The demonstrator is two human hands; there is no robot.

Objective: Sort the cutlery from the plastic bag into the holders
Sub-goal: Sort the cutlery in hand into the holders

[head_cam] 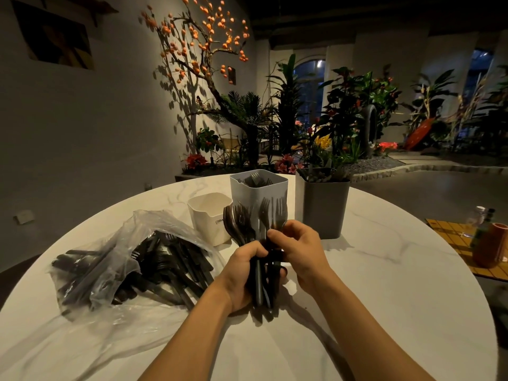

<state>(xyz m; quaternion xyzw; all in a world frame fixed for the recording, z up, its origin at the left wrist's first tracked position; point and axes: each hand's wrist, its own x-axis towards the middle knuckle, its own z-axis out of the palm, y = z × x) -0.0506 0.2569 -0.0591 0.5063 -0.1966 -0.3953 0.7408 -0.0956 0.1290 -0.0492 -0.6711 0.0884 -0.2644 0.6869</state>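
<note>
A bundle of black plastic forks (248, 224) stands upright over the round marble table (384, 284). My left hand (242, 276) grips the handles from below. My right hand (299, 248) pinches a few forks near their necks, beside the left hand. A clear plastic bag (132, 259) full of black cutlery lies at the left. Behind the hands stand three holders: a white one (206, 215), a light grey one (258, 188) with forks inside, and a dark grey one (321, 204) with cutlery in it.
A yellow mat (453, 240) with an orange cup (492, 246) and small bottles sits on a second surface at the right. Plants, an orange-leafed tree and a wall fill the background beyond the table's far edge.
</note>
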